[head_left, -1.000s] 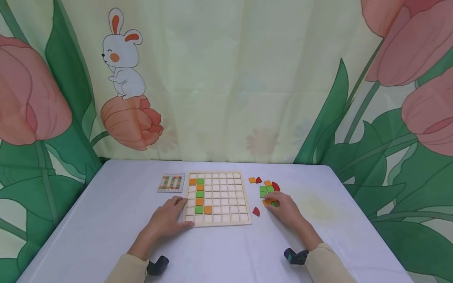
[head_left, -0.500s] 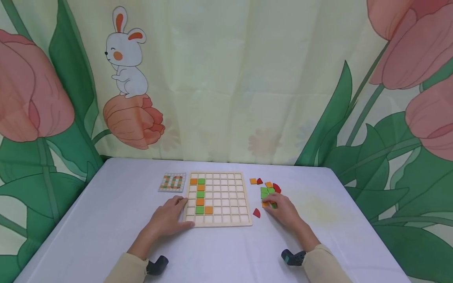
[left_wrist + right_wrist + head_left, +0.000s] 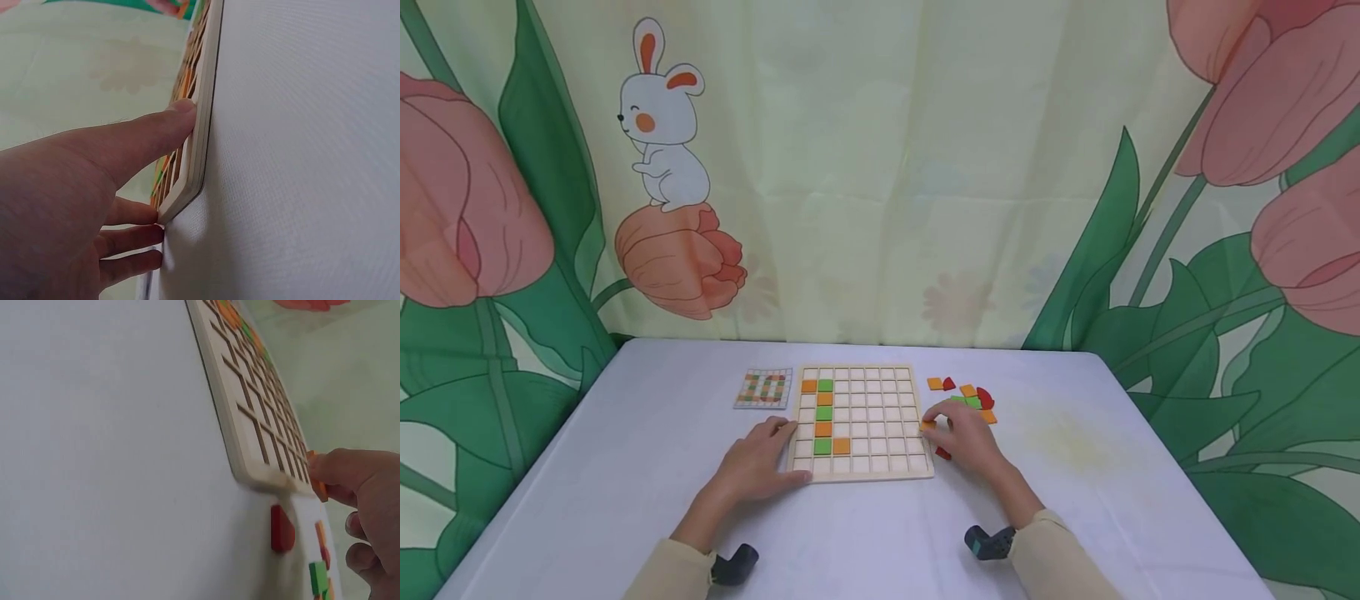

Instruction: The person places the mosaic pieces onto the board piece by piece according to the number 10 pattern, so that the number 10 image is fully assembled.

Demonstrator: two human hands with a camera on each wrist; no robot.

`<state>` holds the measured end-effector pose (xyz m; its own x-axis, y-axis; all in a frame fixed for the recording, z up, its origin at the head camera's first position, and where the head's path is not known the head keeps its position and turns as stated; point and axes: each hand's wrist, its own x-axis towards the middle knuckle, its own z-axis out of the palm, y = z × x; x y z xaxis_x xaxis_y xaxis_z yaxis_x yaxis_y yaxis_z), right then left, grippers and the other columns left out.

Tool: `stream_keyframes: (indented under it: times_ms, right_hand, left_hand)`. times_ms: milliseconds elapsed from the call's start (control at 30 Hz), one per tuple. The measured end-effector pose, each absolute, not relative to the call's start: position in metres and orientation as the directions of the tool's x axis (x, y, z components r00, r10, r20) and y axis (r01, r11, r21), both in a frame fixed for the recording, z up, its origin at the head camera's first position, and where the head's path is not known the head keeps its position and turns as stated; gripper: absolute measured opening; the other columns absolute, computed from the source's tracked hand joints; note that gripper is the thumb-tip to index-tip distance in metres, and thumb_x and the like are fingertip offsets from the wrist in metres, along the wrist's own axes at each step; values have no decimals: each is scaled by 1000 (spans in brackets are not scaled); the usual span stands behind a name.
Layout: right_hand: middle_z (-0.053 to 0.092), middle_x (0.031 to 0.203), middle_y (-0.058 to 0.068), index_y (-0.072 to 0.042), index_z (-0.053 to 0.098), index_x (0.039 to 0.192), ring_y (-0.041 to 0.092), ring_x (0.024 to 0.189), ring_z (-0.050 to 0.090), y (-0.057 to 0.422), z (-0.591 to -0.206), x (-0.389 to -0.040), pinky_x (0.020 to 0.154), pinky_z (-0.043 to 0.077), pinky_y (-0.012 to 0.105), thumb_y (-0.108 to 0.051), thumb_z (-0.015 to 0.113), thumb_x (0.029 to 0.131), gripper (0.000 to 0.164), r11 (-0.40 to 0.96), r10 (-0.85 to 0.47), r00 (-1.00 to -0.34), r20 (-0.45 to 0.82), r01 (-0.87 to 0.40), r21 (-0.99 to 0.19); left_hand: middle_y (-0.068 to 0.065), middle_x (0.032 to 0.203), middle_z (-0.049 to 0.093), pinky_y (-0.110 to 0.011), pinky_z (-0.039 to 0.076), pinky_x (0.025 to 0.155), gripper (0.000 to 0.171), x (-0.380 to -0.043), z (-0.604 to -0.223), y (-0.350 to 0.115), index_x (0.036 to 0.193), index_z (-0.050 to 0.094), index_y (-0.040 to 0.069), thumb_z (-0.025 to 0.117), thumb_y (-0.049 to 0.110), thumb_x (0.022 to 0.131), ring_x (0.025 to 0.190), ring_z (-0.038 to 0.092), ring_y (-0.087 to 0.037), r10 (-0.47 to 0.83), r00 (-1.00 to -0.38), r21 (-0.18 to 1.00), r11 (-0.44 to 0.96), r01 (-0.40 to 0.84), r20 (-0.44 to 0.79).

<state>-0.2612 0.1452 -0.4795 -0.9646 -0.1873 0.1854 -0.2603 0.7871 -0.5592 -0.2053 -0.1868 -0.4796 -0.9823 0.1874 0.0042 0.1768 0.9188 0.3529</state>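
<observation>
A wooden grid board (image 3: 868, 478) lies on the table, with several orange and green square tiles set in its left columns. At its front left corner my left hand (image 3: 751, 458) rests: the thumb (image 3: 156, 128) lies along the front rim, and the straight fingers touch the left side. Between thumb and forefinger, my right hand (image 3: 967, 437) pinches an orange square tile (image 3: 320, 490), held at the board's right edge. Below that hand, a red quarter-round piece (image 3: 282, 529) lies on the cloth near the board, partly covered by the hand in the head view.
Beyond my right hand lie loose pieces: green tiles (image 3: 973, 402), partly hidden, red pieces (image 3: 985, 397) and orange tiles (image 3: 935, 383). A pattern card (image 3: 763, 388) sits left of the board. A printed curtain (image 3: 880, 208) hangs behind the white-clothed table (image 3: 850, 542).
My right hand has moved left from the pile of loose pieces to the board's right edge, carrying an orange tile. The left hand has stayed at the board's corner.
</observation>
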Motion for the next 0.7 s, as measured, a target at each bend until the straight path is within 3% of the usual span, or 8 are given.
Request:
stream_keyframes:
  times_ms: [433, 700]
  right_hand:
    - [68, 100, -4, -19, 72, 95, 15, 83, 53, 73, -471, -251, 67, 44, 21, -22, 74, 85, 11, 693, -399, -899, 180, -424, -583]
    - [69, 98, -7, -19, 73, 96, 15, 82, 55, 44, -472, -248, 69, 44, 20, -24, 73, 87, 10, 654, -462, -865, 197, -482, -583]
  left_hand:
    - [-11, 140, 49, -53, 45, 97, 86, -205, -483, -187, 142, 48, 9, 75, 56, 75, 126, 49, -30, 173, -985, 343, 925, 162, -1]
    - [-11, 141, 48, -54, 44, 98, 86, -207, -481, -186, 142, 48, 10, 74, 57, 75, 127, 48, -30, 181, -983, 337, 926, 169, -3]
